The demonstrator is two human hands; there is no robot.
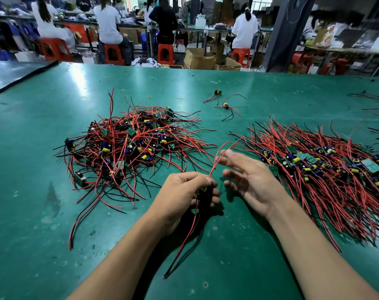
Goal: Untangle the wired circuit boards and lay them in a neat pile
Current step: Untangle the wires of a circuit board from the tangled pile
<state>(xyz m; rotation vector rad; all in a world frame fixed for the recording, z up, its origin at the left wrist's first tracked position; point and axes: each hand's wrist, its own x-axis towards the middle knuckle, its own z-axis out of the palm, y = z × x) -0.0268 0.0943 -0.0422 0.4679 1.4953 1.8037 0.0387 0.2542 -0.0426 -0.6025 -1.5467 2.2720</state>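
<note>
1. Gripped in the curled left hand [184,191]: one small board [204,189], red wires [218,156] rising past the thumb, more trailing toward the near edge.
2. Just beside it, the right hand [249,180]: open, fingers spread and blurred, holding nothing.
3. Left on the green surface [54,234]: tangled heap [130,144] of wired boards.
4. Right: pile [327,167] with wires roughly parallel.
5. Farther back, apart from both: two loose boards [225,105].

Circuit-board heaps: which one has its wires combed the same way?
The right-hand heap, beside the open right hand; its wires fan out aligned, while the left heap is a crisscross tangle.
</note>
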